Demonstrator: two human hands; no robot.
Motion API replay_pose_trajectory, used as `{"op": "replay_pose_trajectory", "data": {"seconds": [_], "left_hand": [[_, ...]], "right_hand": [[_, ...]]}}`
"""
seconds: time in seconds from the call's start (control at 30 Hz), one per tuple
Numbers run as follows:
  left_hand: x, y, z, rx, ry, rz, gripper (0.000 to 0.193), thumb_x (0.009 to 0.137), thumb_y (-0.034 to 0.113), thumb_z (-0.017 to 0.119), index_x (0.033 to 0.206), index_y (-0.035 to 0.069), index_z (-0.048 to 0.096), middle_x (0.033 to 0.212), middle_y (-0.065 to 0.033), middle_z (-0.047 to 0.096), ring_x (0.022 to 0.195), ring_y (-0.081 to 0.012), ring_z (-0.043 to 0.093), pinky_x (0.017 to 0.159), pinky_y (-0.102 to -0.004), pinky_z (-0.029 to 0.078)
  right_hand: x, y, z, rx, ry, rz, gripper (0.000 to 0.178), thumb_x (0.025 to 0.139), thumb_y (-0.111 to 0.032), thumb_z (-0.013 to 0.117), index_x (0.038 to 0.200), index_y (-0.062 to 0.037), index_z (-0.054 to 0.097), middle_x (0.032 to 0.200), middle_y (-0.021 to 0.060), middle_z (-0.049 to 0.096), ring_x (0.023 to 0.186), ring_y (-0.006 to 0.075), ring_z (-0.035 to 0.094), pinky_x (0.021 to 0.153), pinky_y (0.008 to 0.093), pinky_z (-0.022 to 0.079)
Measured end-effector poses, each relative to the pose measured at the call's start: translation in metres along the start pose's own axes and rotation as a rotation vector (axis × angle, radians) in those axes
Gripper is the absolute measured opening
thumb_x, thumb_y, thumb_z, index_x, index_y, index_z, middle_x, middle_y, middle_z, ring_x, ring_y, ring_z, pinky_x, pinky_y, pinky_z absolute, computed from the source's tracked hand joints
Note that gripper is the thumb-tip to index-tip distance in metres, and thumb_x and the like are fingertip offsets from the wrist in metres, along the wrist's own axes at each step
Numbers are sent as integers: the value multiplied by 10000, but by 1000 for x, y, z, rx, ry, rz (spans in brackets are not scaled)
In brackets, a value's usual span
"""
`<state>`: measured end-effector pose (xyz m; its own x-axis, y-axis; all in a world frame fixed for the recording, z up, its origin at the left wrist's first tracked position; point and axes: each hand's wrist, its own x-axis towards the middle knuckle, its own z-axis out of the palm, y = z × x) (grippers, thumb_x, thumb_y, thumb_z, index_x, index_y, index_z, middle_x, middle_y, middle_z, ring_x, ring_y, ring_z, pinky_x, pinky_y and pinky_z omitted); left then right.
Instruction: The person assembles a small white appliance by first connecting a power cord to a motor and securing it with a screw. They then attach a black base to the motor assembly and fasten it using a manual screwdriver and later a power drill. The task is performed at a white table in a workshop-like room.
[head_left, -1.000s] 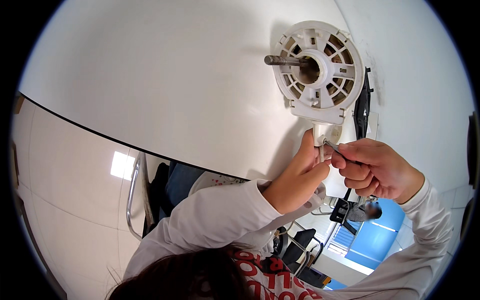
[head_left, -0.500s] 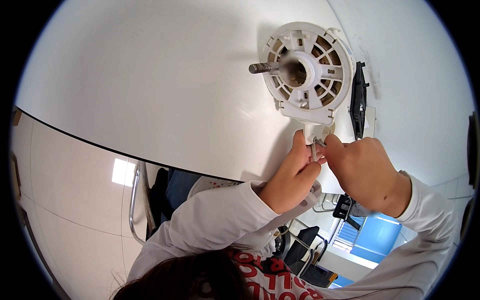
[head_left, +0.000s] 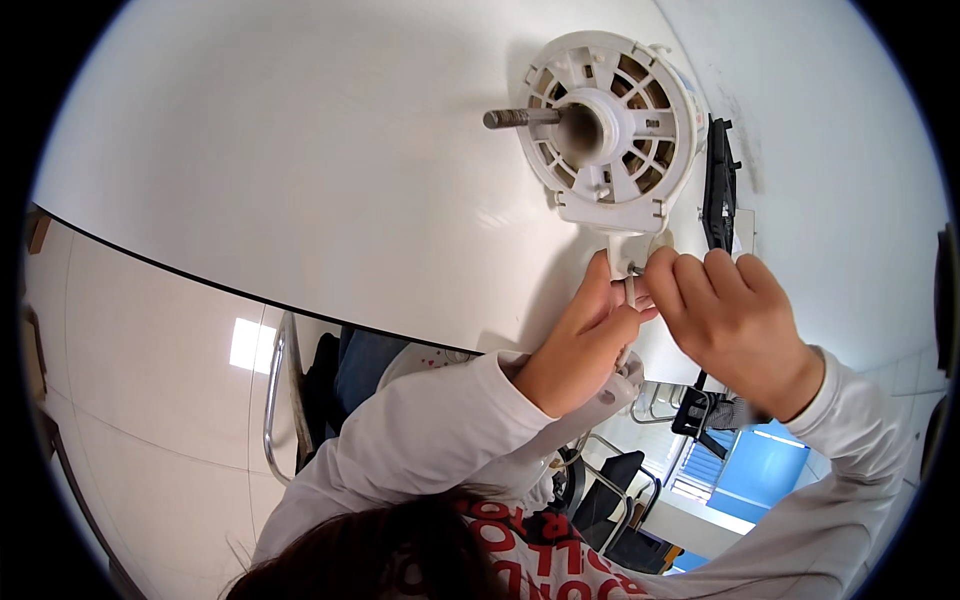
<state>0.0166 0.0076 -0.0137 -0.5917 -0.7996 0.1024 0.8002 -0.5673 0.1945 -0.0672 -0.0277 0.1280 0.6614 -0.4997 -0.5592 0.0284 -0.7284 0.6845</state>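
Note:
A white fan motor housing (head_left: 628,205), round and slotted, stands near the table's right edge. Its threaded metal shaft (head_left: 520,118) points left from the hollow hub. Below the housing, a narrow white neck (head_left: 622,252) extends toward me. My left hand (head_left: 580,345) is closed around the neck's lower end, thumb along its left side and fingers partly hidden behind. A pale cord or thin rod (head_left: 630,292) runs past those fingertips. Beside the neck, my right hand (head_left: 735,310) is closed in a pinch on a small metal piece (head_left: 637,270), mostly covered by the fingers.
The white table (head_left: 330,180) spreads to the left, its dark edge curving past my left forearm. A black plastic frame-like part (head_left: 717,185) lies right of the housing. Chairs with metal legs (head_left: 272,390) and a blue object (head_left: 765,470) are beyond the table.
The fan motor housing has shifted slightly up and tilted, its shaft moving left and up. My right hand has turned, its knuckles now higher, still pinching beside the neck. My left hand keeps its hold.

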Motion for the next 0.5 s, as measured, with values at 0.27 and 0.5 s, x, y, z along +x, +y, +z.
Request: {"op": "replay_pose_trajectory", "data": {"seconds": [0.27, 0.5], "left_hand": [[7, -15, 0, -132, 7, 100, 414, 974, 338, 295, 1233, 16, 310, 1177, -117, 446, 1108, -187, 467, 992, -353, 350], [6, -10, -4, 28, 21, 30, 369, 983, 297, 272, 1215, 14, 318, 1102, -102, 473, 1075, -167, 475, 963, -320, 374]], "right_hand": [[2, 20, 5, 28, 67, -93, 169, 777, -238, 544, 756, -77, 494, 605, -17, 368, 535, 93, 397, 468, 227, 294], [3, 13, -3, 760, -133, 188, 183, 813, -179, 539, 714, -55, 449, 565, 57, 443, 472, 169, 497, 423, 319, 386]]}}
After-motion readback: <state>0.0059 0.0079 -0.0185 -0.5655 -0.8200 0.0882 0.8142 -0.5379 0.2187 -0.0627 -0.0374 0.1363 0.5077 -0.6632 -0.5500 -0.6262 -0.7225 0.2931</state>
